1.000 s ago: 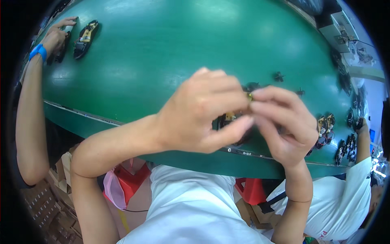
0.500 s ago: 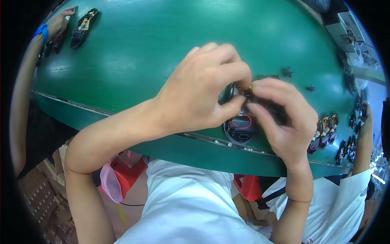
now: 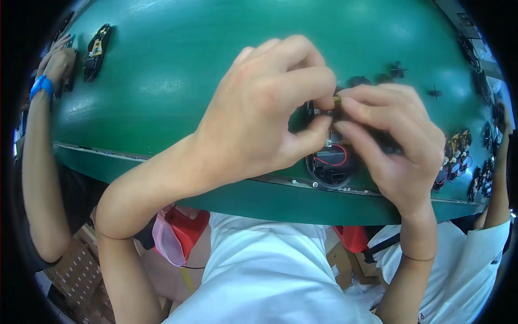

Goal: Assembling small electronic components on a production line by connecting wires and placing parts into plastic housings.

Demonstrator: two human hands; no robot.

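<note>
A black oval plastic housing (image 3: pixel 331 168) with a looped red wire lies at the near table edge, partly hidden under my hands. Above its far half, my left hand (image 3: pixel 270 105) is closed in a pinch, thumb and index finger close together. My right hand (image 3: pixel 396 129) is also pinched and meets it from the right. A small yellowish part (image 3: pixel 337 101) shows between the fingertips of both hands. What else they hold is covered by the fingers.
Small black parts (image 3: pixel 398 70) lie beyond my right hand. Several similar assemblies (image 3: pixel 456 156) stand in a row at the right. Another housing (image 3: pixel 97 53) lies far left, near a co-worker's hand (image 3: pixel 58 63) with a blue wristband. A second co-worker's arm (image 3: pixel 501 162) is at far right.
The view has shifted slightly. My hands stay pinched together over the housing, with more of the yellowish part showing. The co-worker's hand at left has moved nearer along the table.
</note>
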